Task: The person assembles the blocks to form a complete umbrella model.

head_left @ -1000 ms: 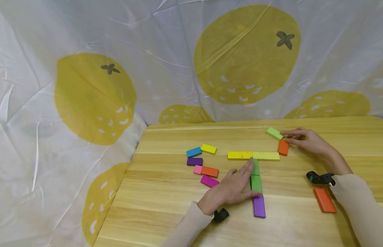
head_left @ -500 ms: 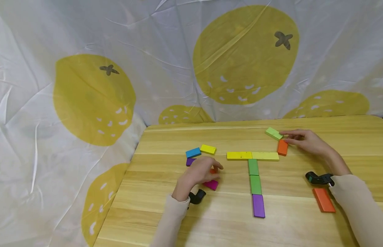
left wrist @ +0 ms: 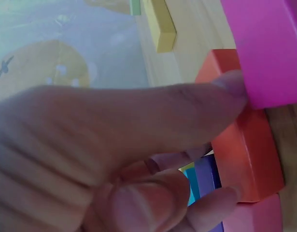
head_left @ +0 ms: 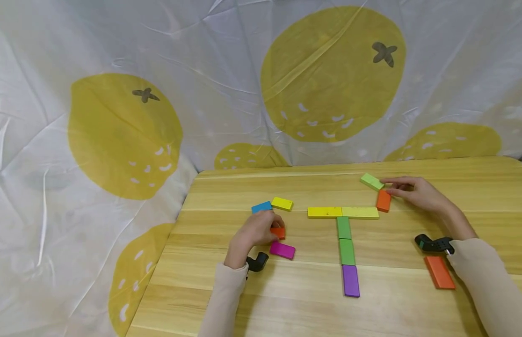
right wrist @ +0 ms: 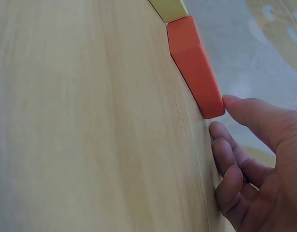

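Note:
In the head view my left hand (head_left: 253, 233) is at the left group of blocks, with an orange block (head_left: 278, 233) between thumb and fingers. The left wrist view shows the thumb and a fingertip on this orange block (left wrist: 247, 159), with a magenta block (left wrist: 271, 53) beside the thumb and a pink block (left wrist: 257, 215) at its other end. My right hand (head_left: 418, 193) reaches its index finger to a light green block (head_left: 372, 181); its thumb touches another orange block (head_left: 383, 201). The right wrist view shows that thumb against the block's end (right wrist: 196, 72).
Yellow (head_left: 324, 212) and pale yellow (head_left: 360, 213) blocks lie in a row, above a column of two green blocks (head_left: 347, 252) and a purple one (head_left: 351, 281). A red-orange block (head_left: 439, 272) lies near the right forearm. Blue (head_left: 261, 207) and yellow (head_left: 282, 203) blocks lie behind my left hand.
My left hand has left the green column, moved left to the loose blocks and taken hold of an orange one. My right hand has stayed at its two blocks.

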Tool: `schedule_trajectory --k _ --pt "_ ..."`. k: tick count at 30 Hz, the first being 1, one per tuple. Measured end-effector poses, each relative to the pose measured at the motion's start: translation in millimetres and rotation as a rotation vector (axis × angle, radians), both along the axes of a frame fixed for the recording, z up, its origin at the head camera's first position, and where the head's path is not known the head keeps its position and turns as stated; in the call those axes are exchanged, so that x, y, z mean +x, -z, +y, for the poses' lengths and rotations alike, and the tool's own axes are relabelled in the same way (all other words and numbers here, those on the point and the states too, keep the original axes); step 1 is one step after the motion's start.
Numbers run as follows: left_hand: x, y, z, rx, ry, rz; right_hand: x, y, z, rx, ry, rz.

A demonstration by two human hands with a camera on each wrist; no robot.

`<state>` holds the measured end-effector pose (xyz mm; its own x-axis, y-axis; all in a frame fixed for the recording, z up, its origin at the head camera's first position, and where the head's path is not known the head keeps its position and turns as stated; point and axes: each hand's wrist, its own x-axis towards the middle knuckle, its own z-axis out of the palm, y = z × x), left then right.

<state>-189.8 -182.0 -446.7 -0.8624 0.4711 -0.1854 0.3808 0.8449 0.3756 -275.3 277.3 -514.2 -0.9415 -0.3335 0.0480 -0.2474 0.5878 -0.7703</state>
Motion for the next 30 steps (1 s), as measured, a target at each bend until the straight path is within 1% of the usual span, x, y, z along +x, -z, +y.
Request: schedule_trajectory --k 2,4,9,11,15,17,22,25,28,30 --pt "-1.1 0.4 -0.9 -0.014 0.005 0.009 0.2 -0.6 -0.2 0.000 0.002 -0.001" --pt "-2.2 0.8 -1.1 -0.009 0.000 0.026 0.4 -1.0 -0.2 0.000 0.002 0.000" --pt "-5.0 2.0 0.8 0.055 -0.029 0.075 1.4 -1.6 1.2 -0.005 0.011 0.005" --pt "-5.5 3.0 2.5 0.061 -0.035 0.074 2.0 -1.4 1.9 -0.012 0.014 0.008" --pt "-6.1 7.9 4.6 0.008 -0.046 0.050 3.1 -0.5 2.0 -0.030 0.017 0.010" --pt "-6.0 9.0 4.7 -0.030 -0.046 0.050 3.5 -0.5 1.1 -0.037 0.022 0.008" --pt "-2.6 5.4 3.1 -0.105 -0.057 0.063 3.2 -0.8 -2.2 -0.037 0.027 0.001" --pt "-1.7 4.5 3.1 -0.110 -0.057 0.070 3.2 0.1 -2.4 -0.031 0.030 0.001" --pt "-2.6 5.2 4.4 -0.085 -0.038 0.089 4.4 1.3 -1.3 -0.029 0.040 -0.006" --pt "-3.8 5.6 6.0 -0.059 -0.039 0.108 5.2 2.2 -0.6 -0.023 0.039 -0.005"
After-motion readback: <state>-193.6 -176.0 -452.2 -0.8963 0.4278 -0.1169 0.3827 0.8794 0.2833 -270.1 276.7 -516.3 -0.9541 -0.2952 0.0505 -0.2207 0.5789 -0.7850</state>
